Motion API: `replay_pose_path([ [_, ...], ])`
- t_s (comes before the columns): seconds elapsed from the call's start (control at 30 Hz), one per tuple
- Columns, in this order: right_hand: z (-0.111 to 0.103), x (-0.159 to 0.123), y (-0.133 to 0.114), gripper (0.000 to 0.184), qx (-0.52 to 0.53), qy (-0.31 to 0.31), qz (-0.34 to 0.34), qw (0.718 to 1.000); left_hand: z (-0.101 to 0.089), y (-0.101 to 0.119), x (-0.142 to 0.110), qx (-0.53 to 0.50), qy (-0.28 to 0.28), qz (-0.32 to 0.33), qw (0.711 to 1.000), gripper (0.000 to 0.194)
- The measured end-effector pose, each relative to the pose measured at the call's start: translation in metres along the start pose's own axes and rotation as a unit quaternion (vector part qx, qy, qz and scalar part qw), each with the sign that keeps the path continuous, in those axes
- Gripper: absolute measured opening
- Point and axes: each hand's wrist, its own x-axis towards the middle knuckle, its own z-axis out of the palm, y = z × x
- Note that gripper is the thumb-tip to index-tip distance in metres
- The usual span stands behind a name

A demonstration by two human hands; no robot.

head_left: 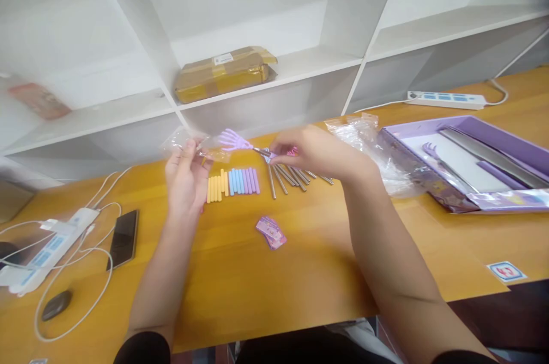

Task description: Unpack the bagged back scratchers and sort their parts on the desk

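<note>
My left hand (187, 175) pinches a clear plastic bag (174, 140) above the desk, its fingers closed on the film. In my right hand (298, 150) is a purple hand-shaped back scratcher (235, 140), gripped by its metal rod with the spread claw pointing left towards the bag. Beneath the hands lies a row of yellow, blue and purple sticks (234, 182). Several metal rods (294, 176) fan out under my right hand, their far ends partly hidden by it. Nearer to me is a small pile of purple printed cards (271, 231).
On the right stand a purple box (454, 181) holding another back scratcher and crumpled clear bags (364, 141). To the left are a phone (123, 238), a mouse (56, 305) and a power strip (54, 250) with cables. A taped parcel (225, 74) sits on the shelf behind.
</note>
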Motion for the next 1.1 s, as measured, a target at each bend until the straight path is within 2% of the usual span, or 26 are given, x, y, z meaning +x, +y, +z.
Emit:
replay_pose_path([
  [0.13,0.001,0.001,-0.003,0.009,-0.007,-0.010,0.002,1.000,0.001,-0.003,-0.002,-0.002,0.000,-0.015,1.000,0.027],
  [0.3,-0.001,-0.001,-0.005,0.013,-0.008,-0.002,-0.032,0.999,-0.001,-0.008,-0.001,0.009,0.008,-0.016,1.000,0.025],
  [0.5,0.001,0.001,-0.003,0.013,-0.048,-0.004,-0.014,0.999,0.002,-0.008,-0.004,0.021,-0.012,-0.021,0.999,0.025],
  [0.8,0.003,0.001,0.000,0.012,-0.054,0.002,-0.042,0.998,0.006,-0.014,-0.009,0.036,-0.030,-0.038,0.998,0.026],
  [1.1,0.002,0.002,0.000,0.010,-0.061,-0.008,-0.034,0.998,0.005,-0.018,-0.015,0.041,-0.047,-0.043,0.997,0.028],
])
